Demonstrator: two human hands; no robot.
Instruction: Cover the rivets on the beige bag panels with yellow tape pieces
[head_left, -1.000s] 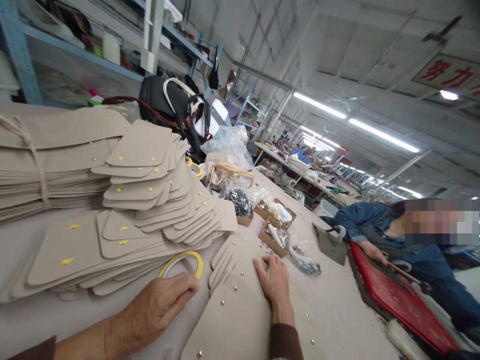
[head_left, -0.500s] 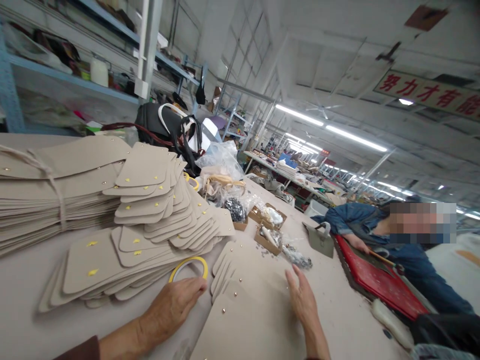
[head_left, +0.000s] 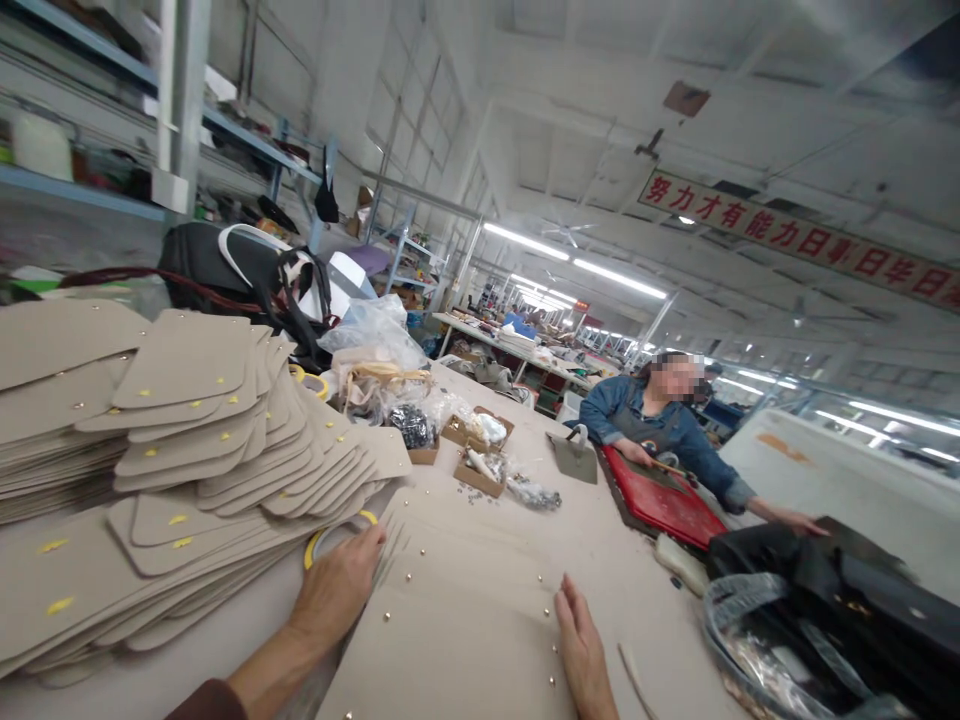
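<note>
Toward the surface's (head_left: 600,560) near edge, beige panels (head_left: 465,620) are laid overlapping | left hand (head_left: 337,585) is curled at their left, grip cannot be told | right hand (head_left: 581,640) is held flat at their right

Head-worn view, facing forward and down, tilted, table (head_left: 626,575) near
</note>
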